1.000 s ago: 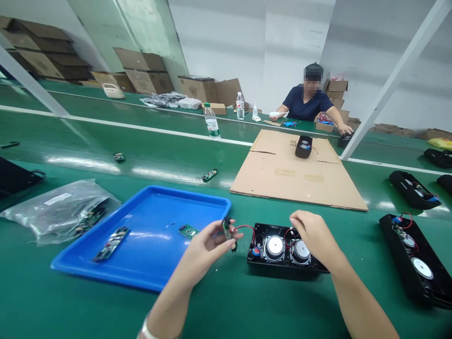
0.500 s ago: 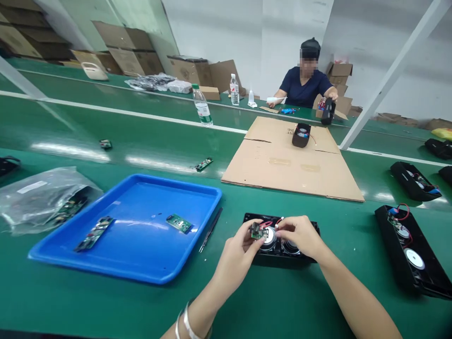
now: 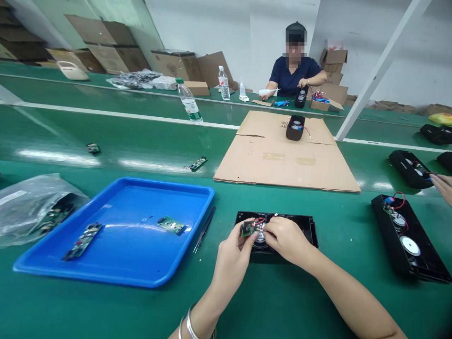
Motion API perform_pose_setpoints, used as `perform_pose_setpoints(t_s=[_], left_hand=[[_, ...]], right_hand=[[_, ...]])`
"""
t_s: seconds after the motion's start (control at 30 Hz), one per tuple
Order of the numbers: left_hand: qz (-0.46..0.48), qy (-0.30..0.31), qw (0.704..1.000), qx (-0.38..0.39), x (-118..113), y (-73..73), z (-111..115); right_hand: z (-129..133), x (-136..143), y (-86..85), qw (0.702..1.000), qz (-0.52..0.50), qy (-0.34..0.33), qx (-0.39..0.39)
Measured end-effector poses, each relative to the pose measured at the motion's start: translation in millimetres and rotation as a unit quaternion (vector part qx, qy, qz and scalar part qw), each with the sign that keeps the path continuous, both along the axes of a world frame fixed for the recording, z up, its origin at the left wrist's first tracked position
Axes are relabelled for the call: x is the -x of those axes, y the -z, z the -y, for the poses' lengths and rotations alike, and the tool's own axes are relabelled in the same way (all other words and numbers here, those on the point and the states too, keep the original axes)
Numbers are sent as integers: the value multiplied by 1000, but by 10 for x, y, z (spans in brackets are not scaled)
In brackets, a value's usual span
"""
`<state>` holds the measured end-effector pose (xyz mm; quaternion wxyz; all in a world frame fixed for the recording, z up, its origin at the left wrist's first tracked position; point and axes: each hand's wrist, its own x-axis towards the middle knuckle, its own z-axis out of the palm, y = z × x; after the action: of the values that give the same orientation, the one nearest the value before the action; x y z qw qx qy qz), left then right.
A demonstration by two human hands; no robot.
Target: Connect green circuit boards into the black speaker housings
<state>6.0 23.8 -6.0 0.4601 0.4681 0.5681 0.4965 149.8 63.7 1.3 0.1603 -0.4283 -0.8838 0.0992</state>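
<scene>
Between thumb and fingers, my left hand (image 3: 235,247) holds a small green circuit board (image 3: 248,229) over the left part of a black speaker housing (image 3: 308,226). My right hand (image 3: 287,240) is pinched close beside the board, above the housing. A red wire and a white connector (image 3: 276,215) show near its fingertips; what exactly the fingers grip is hidden. Under the hands, a round silver speaker (image 3: 260,238) is partly covered. Black tweezers (image 3: 205,230) lie left of the housing, beside the blue tray (image 3: 116,278).
Two boards lie in the tray, with a plastic bag of boards (image 3: 52,207) at its left. A cardboard sheet (image 3: 286,162) lies ahead. Open speaker housings (image 3: 409,235) stand at right, where another person's hand (image 3: 443,186) reaches in. A person (image 3: 296,70) sits opposite.
My right hand has moved left, closer to the board in my left hand. Another person's hand has appeared at the right edge. The person opposite has brought a black housing down and inward.
</scene>
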Motion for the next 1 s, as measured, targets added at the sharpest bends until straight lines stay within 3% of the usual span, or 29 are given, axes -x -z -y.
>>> perform_pose_setpoints(t_s=[0.27, 0.5, 0.7, 0.87, 1.0], left_hand=[[-52, 20, 998, -18, 23, -67, 0], [-82, 43, 996, 20, 26, -28, 1], [-12, 42, 999, 25, -22, 54, 22], [-5, 30, 999, 20, -82, 144, 63], [50, 27, 998, 21, -84, 134, 49]], right_hand=[[-6, 0, 122, 993, 49, -22, -105], [22, 13, 124, 986, 70, -38, -149], [66, 42, 126, 982, 71, -27, -175], [99, 67, 104, 984, 81, -8, -156], [35, 25, 19, 994, 78, -22, -68]])
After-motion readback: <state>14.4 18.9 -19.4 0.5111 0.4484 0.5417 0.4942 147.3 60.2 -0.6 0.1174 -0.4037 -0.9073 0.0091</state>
